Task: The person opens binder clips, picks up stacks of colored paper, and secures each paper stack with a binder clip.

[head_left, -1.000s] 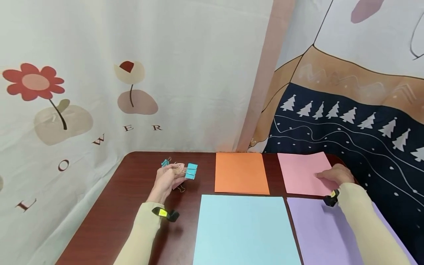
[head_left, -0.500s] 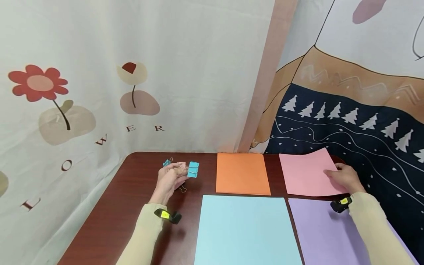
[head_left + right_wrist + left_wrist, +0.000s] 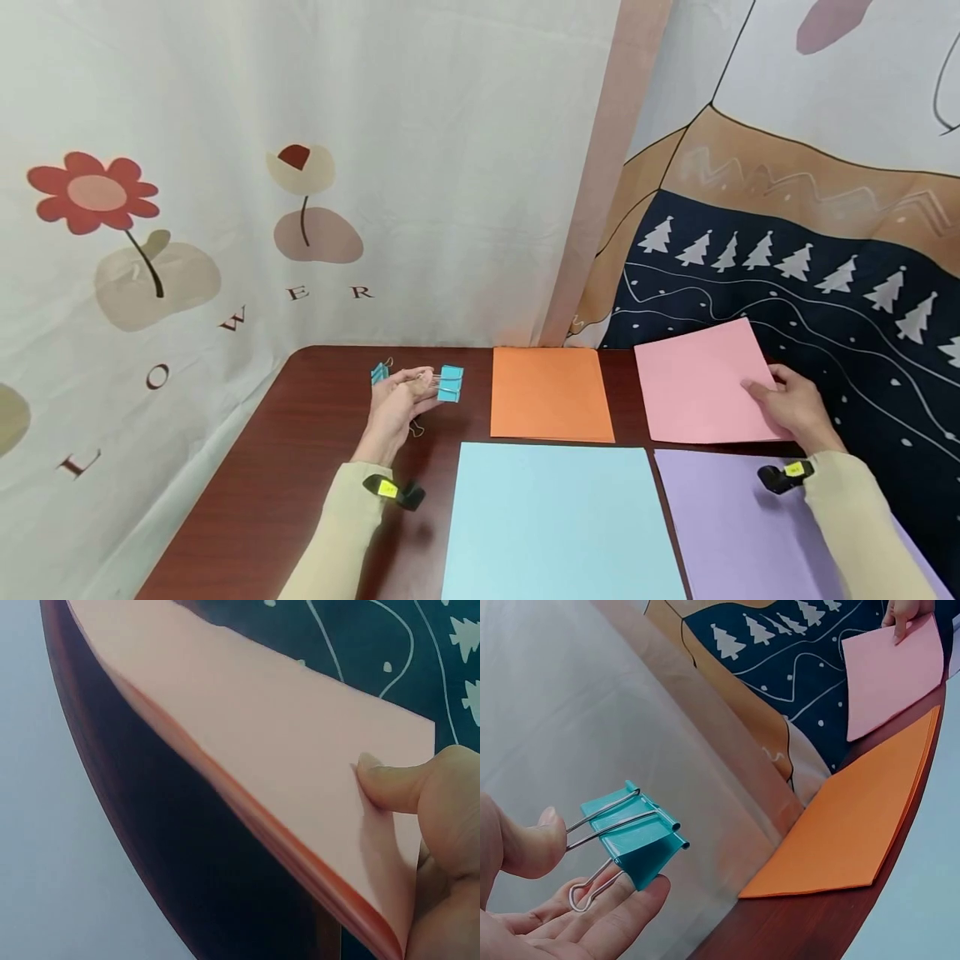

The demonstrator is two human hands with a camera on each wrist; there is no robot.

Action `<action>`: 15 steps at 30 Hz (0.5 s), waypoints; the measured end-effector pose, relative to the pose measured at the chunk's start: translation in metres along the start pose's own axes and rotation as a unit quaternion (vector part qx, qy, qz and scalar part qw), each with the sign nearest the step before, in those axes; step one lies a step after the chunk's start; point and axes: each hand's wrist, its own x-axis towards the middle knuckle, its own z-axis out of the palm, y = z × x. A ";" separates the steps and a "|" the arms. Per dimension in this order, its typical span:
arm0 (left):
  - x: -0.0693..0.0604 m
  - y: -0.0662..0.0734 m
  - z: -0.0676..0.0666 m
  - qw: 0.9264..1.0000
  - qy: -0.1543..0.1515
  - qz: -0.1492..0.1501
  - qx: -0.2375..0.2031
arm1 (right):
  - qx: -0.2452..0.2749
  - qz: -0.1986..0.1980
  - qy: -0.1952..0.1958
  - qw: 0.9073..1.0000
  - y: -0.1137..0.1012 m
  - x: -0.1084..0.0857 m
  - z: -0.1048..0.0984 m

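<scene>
Over table [image 3: 285, 433], left hand [image 3: 392, 412] holds clip [image 3: 451, 384], right hand [image 3: 798, 407] grips pink sheets [image 3: 701, 390], count unclear

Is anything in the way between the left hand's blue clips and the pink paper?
The orange paper lies between the blue clips in the left hand and the pink paper, but it's flat on the table. Nothing visible stands up in the way.

Coloured paper [image 3: 562, 525] on table [image 3: 266, 442] (reddish-brown)

We cannot tell home from studio: flower-printed cloth [image 3: 450, 167] at left and tree-printed cloth [image 3: 750, 292] at right back a reddish-brown worktop [image 3: 255, 475].
</scene>
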 end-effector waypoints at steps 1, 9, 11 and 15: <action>0.000 0.000 0.001 1.000 0.001 0.001 -0.001 | 0.006 0.001 0.003 1.000 0.000 -0.001 0.000; -0.002 -0.001 0.010 1.000 -0.001 0.011 -0.010 | 0.053 0.008 0.019 0.998 -0.002 -0.005 0.002; -0.002 -0.001 0.012 1.000 -0.002 0.013 -0.012 | 0.066 0.016 0.024 0.997 -0.003 -0.007 0.002; -0.002 -0.001 0.017 1.000 -0.005 0.016 -0.012 | 0.093 0.030 0.030 0.995 -0.007 -0.012 0.000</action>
